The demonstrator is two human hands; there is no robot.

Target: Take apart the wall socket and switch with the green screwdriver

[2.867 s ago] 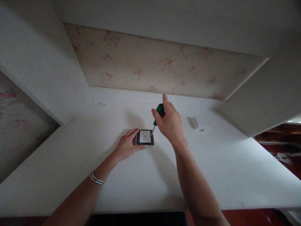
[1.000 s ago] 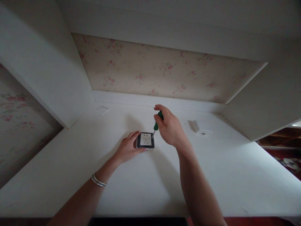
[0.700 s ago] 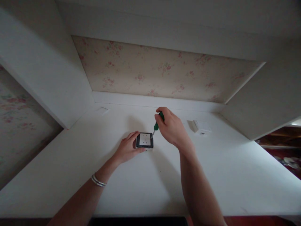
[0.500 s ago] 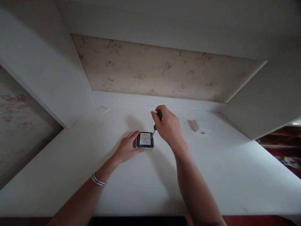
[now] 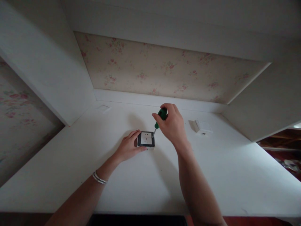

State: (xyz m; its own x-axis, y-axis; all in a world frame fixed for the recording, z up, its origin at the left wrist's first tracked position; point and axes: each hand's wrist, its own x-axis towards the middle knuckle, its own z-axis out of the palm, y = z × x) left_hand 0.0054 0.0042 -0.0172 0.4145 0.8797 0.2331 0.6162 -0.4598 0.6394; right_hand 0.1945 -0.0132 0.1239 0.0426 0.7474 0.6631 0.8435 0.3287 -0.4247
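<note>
A wall socket with a white slotted face and a dark surround lies face up on a white box on the tabletop. My left hand grips it from the left side, fingers at the far edge and thumb at the near edge. Above and to the right, my right hand holds a screwdriver by its green handle between thumb and fingers. The tool slants down to the left, its metal tip at the right edge of the socket. Whether a screw sits under the tip cannot be made out.
A white box-like piece stands on the white tabletop to the right. A flat white frame lies at the back left. White panels rise at both sides, with floral wallpaper behind.
The fingers of my right hand have loosened and turned on the screwdriver, so more of the green handle shows. My left hand keeps its hold on the socket. The view has shifted slightly.
</note>
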